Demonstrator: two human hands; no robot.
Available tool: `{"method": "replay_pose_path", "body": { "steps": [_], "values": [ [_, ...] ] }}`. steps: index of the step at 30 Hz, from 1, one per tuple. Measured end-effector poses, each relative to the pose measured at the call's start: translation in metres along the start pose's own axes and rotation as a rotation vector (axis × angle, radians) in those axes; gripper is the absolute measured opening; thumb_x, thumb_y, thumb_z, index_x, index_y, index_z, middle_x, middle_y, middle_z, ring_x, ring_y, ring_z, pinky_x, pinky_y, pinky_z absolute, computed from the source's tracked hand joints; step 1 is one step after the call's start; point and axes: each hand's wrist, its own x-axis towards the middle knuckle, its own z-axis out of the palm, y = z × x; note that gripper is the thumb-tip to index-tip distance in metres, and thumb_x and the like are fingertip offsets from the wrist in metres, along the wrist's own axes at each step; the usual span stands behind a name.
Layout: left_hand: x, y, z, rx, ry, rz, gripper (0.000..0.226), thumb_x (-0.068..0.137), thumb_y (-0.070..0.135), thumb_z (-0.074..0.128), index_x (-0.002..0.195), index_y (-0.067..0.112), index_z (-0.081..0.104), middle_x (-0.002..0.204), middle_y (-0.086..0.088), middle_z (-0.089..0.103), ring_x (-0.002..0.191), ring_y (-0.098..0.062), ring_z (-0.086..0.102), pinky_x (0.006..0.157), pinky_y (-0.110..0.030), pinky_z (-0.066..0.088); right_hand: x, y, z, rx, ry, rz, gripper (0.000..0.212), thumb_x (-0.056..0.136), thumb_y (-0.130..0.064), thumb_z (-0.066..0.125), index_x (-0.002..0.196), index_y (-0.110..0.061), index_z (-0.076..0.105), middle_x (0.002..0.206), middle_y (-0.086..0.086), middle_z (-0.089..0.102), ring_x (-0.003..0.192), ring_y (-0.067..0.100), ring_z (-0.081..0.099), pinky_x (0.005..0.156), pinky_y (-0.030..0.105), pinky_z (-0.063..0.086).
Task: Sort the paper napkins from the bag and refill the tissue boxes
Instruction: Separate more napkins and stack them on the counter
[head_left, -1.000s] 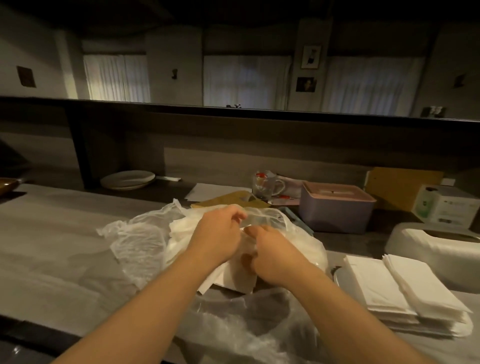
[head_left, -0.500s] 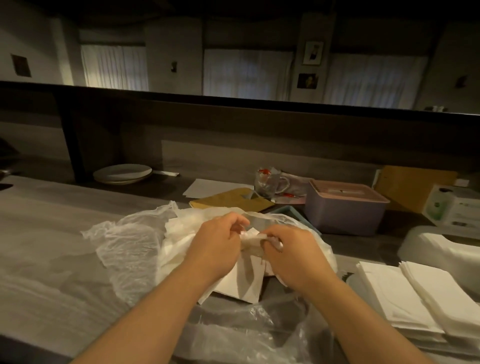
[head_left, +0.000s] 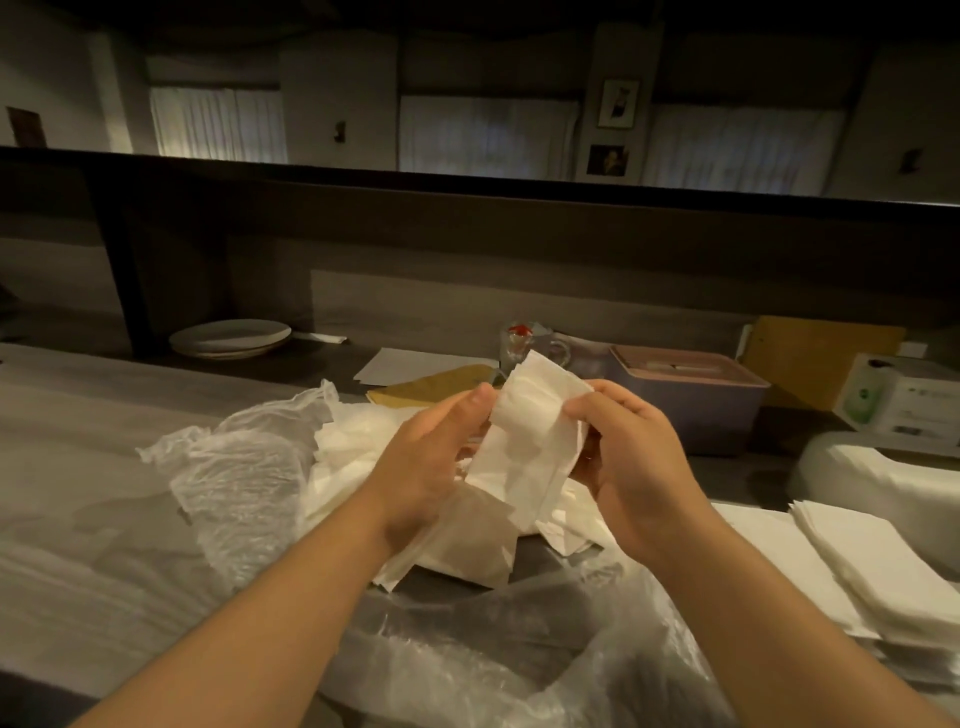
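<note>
A white paper napkin (head_left: 530, 431) is held up between both hands above the crumpled clear plastic bag (head_left: 244, 467). My left hand (head_left: 431, 462) pinches its left edge with thumb and fingers. My right hand (head_left: 623, 467) grips its right edge. More loose napkins (head_left: 358, 452) lie in the open bag beneath. A neat stack of sorted napkins (head_left: 852, 566) sits at the right. A white tissue box (head_left: 841, 467) stands behind that stack, and a pink-lidded tissue box (head_left: 691, 395) farther back.
Stacked plates (head_left: 231, 338) rest at the back left under a dark shelf. A glass mug (head_left: 524, 348), papers and a brown envelope (head_left: 431, 387) lie behind the bag. A white carton (head_left: 904, 400) and cardboard (head_left: 815, 358) stand at the far right. The grey counter (head_left: 78, 441) stretches left.
Both hands have risen out of the bag, lifting one napkin clear of the pile and spreading it between them.
</note>
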Motion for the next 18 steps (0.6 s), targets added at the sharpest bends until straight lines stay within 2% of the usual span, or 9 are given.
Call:
{"method": "replay_pose_path", "body": {
  "steps": [1,3,5,7,9,12,14,16,18],
  "values": [
    [0.000,0.000,0.001,-0.043,-0.045,-0.009,0.047,0.086,0.068,0.041,0.112,0.040,0.069,0.104,0.029,0.073,0.094,0.013,0.066,0.074,-0.009,0.047,0.000,0.000,0.000,0.043,-0.011,0.023,0.018,0.094,-0.004,0.057,0.080,-0.009,0.068,0.079,0.007,0.068,0.076,0.023,0.066,0.065,0.034,0.057],
    [-0.002,0.003,0.002,-0.121,-0.086,-0.029,0.052,0.082,0.066,0.042,0.113,0.035,0.069,0.107,0.020,0.076,0.099,0.004,0.070,0.078,-0.014,0.052,0.003,0.001,-0.001,0.099,-0.025,0.053,0.006,0.086,-0.010,0.061,0.081,-0.009,0.063,0.084,0.011,0.058,0.083,0.030,0.056,0.071,0.041,0.049],
    [-0.002,0.007,0.003,-0.181,-0.076,-0.090,0.061,0.076,0.072,0.044,0.112,0.031,0.073,0.112,0.007,0.076,0.104,-0.010,0.072,0.089,-0.029,0.056,0.002,0.000,-0.001,0.126,-0.053,0.088,0.014,0.077,-0.016,0.064,0.089,-0.010,0.065,0.092,0.012,0.056,0.090,0.033,0.051,0.078,0.046,0.044],
    [-0.001,0.009,0.003,-0.273,-0.080,-0.169,0.063,0.079,0.073,0.043,0.101,0.029,0.082,0.112,-0.003,0.077,0.104,-0.021,0.074,0.093,-0.039,0.057,0.000,-0.002,0.000,0.091,-0.071,0.115,0.021,0.074,-0.020,0.065,0.091,-0.009,0.066,0.097,0.014,0.058,0.095,0.034,0.053,0.083,0.047,0.046],
    [-0.001,0.013,0.003,-0.376,-0.127,-0.251,0.065,0.084,0.074,0.036,0.090,0.031,0.085,0.111,-0.006,0.078,0.105,-0.027,0.074,0.092,-0.042,0.058,0.001,-0.001,-0.001,0.054,-0.088,0.153,0.019,0.077,-0.022,0.066,0.089,-0.008,0.067,0.103,0.016,0.062,0.100,0.036,0.059,0.091,0.051,0.053],
    [0.001,0.011,0.000,-0.469,-0.193,-0.321,0.076,0.083,0.078,0.035,0.098,0.022,0.084,0.118,-0.012,0.075,0.112,-0.034,0.072,0.097,-0.046,0.056,0.002,0.000,-0.002,0.094,-0.104,0.245,0.015,0.090,-0.018,0.062,0.102,-0.013,0.070,0.118,0.020,0.069,0.111,0.040,0.067,0.099,0.059,0.054],
    [0.001,0.011,-0.001,-0.486,-0.201,-0.350,0.075,0.078,0.079,0.042,0.113,0.023,0.078,0.121,-0.014,0.074,0.116,-0.037,0.069,0.105,-0.052,0.050,0.002,0.001,-0.004,0.098,-0.130,0.264,0.024,0.089,-0.019,0.060,0.111,-0.010,0.068,0.121,0.024,0.067,0.105,0.041,0.070,0.090,0.054,0.060],
    [-0.002,0.013,0.000,-0.491,-0.239,-0.360,0.079,0.071,0.080,0.052,0.124,0.025,0.068,0.127,-0.015,0.071,0.119,-0.037,0.067,0.110,-0.053,0.047,-0.001,-0.001,-0.004,0.063,-0.174,0.306,0.036,0.085,-0.025,0.061,0.115,-0.005,0.063,0.107,0.023,0.061,0.082,0.034,0.069,0.062,0.042,0.057],
    [-0.003,0.015,0.000,-0.482,-0.273,-0.344,0.076,0.074,0.082,0.051,0.119,0.026,0.076,0.122,-0.013,0.073,0.113,-0.034,0.070,0.104,-0.050,0.052,-0.004,-0.003,-0.002,0.028,-0.197,0.356,0.040,0.080,-0.030,0.063,0.113,-0.007,0.061,0.101,0.016,0.058,0.075,0.030,0.066,0.056,0.035,0.051]
  ]
}}
